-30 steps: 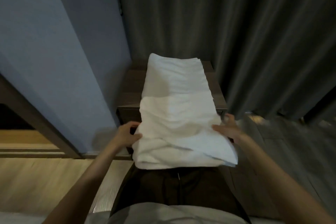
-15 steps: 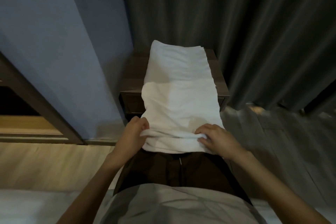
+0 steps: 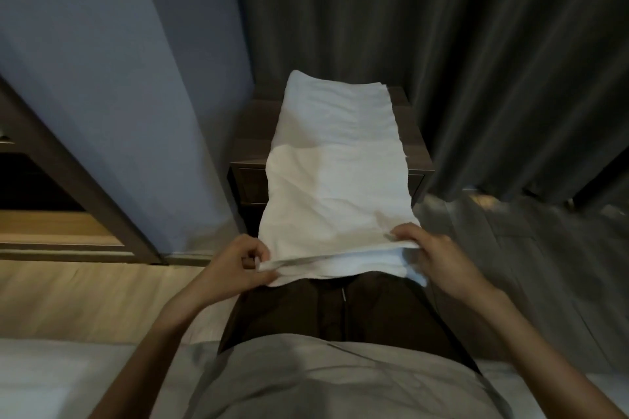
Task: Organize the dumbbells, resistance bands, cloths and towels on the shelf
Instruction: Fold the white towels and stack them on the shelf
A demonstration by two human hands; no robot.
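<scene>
A white towel (image 3: 335, 173) lies lengthwise over a small dark wooden cabinet (image 3: 417, 150) and hangs down its front toward me. Its near end is folded over into a double layer. My left hand (image 3: 238, 269) pinches the left corner of that near edge between thumb and fingers. My right hand (image 3: 435, 258) grips the right corner with curled fingers. The towel is stretched between the two hands, just above my dark trousers. No dumbbells, bands or other cloths are in view.
A blue-grey wall (image 3: 112, 85) stands to the left of the cabinet, with a wood-framed opening (image 3: 51, 201) further left. Dark grey curtains (image 3: 459, 44) hang behind and to the right. Grey floor (image 3: 531, 248) lies on the right, pale wood floor (image 3: 102, 299) on the left.
The loose bunched end of the towel has been folded and drawn toward me. Both hands moved from its sides to the near corners and now hold them taut.
</scene>
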